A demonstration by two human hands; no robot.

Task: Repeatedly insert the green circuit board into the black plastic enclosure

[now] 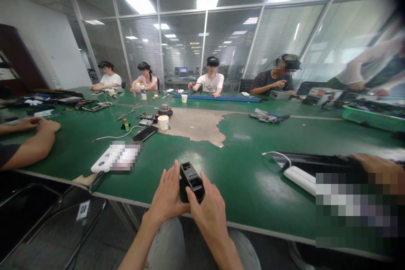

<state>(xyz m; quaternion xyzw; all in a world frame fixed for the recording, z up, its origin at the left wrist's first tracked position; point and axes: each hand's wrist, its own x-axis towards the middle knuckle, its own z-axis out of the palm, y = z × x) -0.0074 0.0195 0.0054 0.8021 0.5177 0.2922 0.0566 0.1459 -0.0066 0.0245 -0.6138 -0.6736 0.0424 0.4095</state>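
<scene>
A black box-shaped device (191,177) with rectangular openings and a row of small ports on its grey upper face is between my hands, at the near edge of the green table (247,190). My left hand (167,194) presses its left side, fingers long and straight, thumb near the bottom end. On the right side my right hand (207,202) grips it, with the thumb over the near corner. Whether the device's underside touches the tabletop is hidden.
Left of me lie a white power bank-like case (109,158), a dark flat panel (144,133) and a paper cup (163,122). A white bar with a cable (299,179) is at right, near another person's hand (379,168). Several people sit opposite.
</scene>
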